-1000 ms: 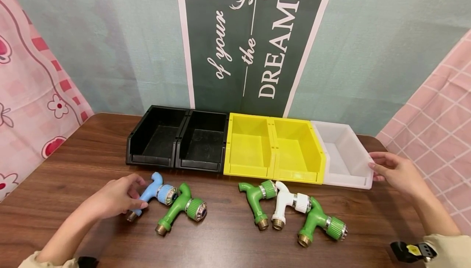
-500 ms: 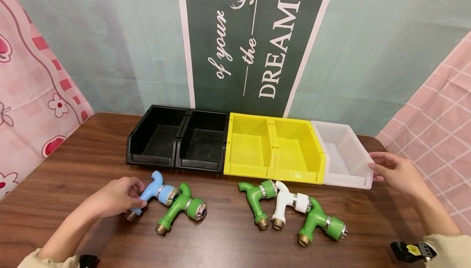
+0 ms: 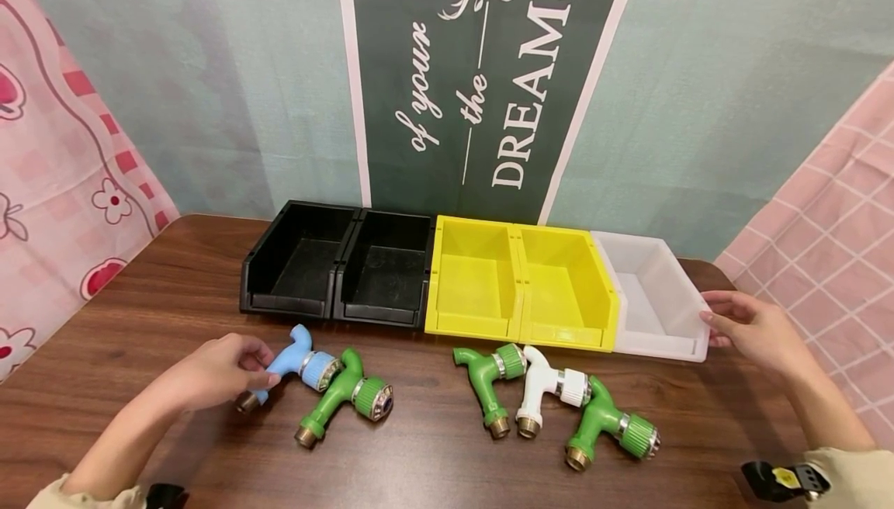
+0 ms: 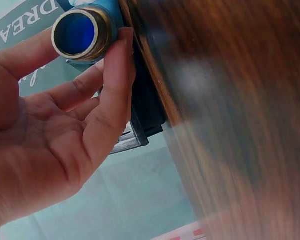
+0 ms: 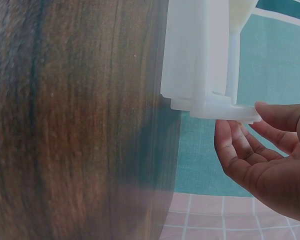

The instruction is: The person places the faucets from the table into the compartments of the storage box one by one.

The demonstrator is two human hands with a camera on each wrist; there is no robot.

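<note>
A light-blue tap (image 3: 289, 358) lies at the left of the table, its brass threaded end toward me. My left hand (image 3: 220, 373) pinches its lower body between thumb and fingers; the left wrist view looks straight into the threaded end (image 4: 80, 35). Just right of it is a green tap (image 3: 331, 404), close to the blue tap's knob. At the far right, my right hand (image 3: 757, 330) holds the side rim of the white bin (image 3: 653, 292). In the right wrist view its thumb (image 5: 277, 116) is at the rim and its curled fingers are against the outer side.
Two black bins (image 3: 293, 303), two yellow bins (image 3: 475, 325) and the white bin stand side by side along the back. Before the yellow bins lie a green tap (image 3: 482, 377), a white tap (image 3: 534, 385) and another green tap (image 3: 594, 420). A printed cloth (image 3: 279, 67) hangs behind.
My left hand has shifted slightly, and the blue tap's threaded end has moved a little up and left with it. The right hand and the bins look nearly the same.
</note>
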